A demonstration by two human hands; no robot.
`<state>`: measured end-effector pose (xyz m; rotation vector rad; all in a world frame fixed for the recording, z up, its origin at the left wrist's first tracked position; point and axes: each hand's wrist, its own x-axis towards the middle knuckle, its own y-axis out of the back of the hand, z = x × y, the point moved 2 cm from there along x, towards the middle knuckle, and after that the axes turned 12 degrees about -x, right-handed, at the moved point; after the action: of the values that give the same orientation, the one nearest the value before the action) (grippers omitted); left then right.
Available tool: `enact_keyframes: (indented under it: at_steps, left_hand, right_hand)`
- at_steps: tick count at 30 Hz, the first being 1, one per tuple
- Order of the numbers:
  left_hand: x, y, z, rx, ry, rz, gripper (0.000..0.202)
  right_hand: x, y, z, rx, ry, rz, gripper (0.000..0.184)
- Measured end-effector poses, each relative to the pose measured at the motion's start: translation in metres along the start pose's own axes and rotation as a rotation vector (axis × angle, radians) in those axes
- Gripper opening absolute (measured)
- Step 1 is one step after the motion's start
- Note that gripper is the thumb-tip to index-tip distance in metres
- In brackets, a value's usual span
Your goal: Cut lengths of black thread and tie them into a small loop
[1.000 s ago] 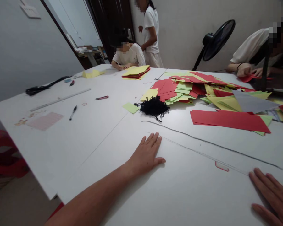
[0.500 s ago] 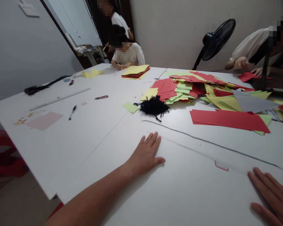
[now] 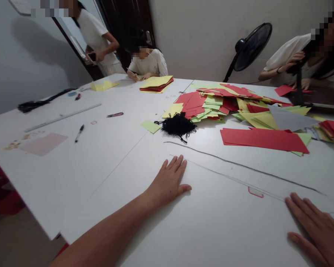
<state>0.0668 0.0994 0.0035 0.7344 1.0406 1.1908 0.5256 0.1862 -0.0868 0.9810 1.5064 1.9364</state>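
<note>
My left hand (image 3: 171, 180) lies flat on the white table (image 3: 211, 230), fingers stretched out over one end of some thin dark threads (image 3: 225, 174). At the right, my right hand (image 3: 314, 226) rests flat with spread fingers on the other end of these threads, which run between both hands. Beyond them a thicker black cord (image 3: 239, 164) stretches roughly parallel, touched by neither hand. A tangled bundle of black string (image 3: 178, 125) sits past my left fingertips, beside a small green paper (image 3: 150, 127).
Red paper strips (image 3: 261, 139) and a heap of coloured paper (image 3: 193, 104) lie beyond the cords. Leftward are a pen (image 3: 79, 133), a utility knife (image 3: 115, 115) and a long ruler (image 3: 62, 117). Several people are across the table, near a black fan (image 3: 253, 46).
The view has shifted slightly, while both my hands stay flat on the threads. A standing person at the back has moved left, and the person at right has raised a hand.
</note>
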Motion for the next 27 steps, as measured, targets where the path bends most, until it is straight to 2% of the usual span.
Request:
enact_keyframes:
  at_steps: [3, 5, 8, 11, 15, 17, 23, 27]
  left_hand:
    - [0.001, -0.001, -0.002, 0.029, -0.011, 0.013, 0.087]
    - [0.003, -0.003, -0.005, 0.045, -0.026, 0.039, 0.085]
    - [0.007, -0.008, -0.014, 0.060, -0.055, 0.100, 0.081]
    - [0.009, -0.013, -0.023, 0.059, -0.124, 0.183, 0.076]
    - [0.011, -0.015, -0.028, 0.066, -0.153, 0.234, 0.072]
    - [0.012, -0.014, -0.028, 0.075, -0.141, 0.233, 0.073]
    - [0.013, -0.014, -0.027, 0.089, -0.147, 0.239, 0.074]
    - [0.013, -0.014, -0.030, 0.092, -0.163, 0.256, 0.073]
  right_hand:
    - [0.003, 0.009, -0.007, -0.018, -0.009, -0.072, 0.071]
    - [0.007, 0.021, -0.016, -0.041, -0.075, -0.074, 0.069]
    - [0.012, 0.036, -0.021, -0.071, -0.073, -0.098, 0.067]
    - [0.010, 0.047, -0.002, -0.096, -0.131, -0.148, 0.069]
    - [-0.005, 0.055, 0.035, -0.141, -0.365, -0.123, 0.069]
    - [-0.014, 0.055, 0.046, -0.137, -0.432, -0.131, 0.069]
    - [-0.033, 0.049, 0.052, -0.127, -0.451, -0.253, 0.071]
    - [-0.037, 0.048, 0.056, -0.187, -0.487, -0.275, 0.070]
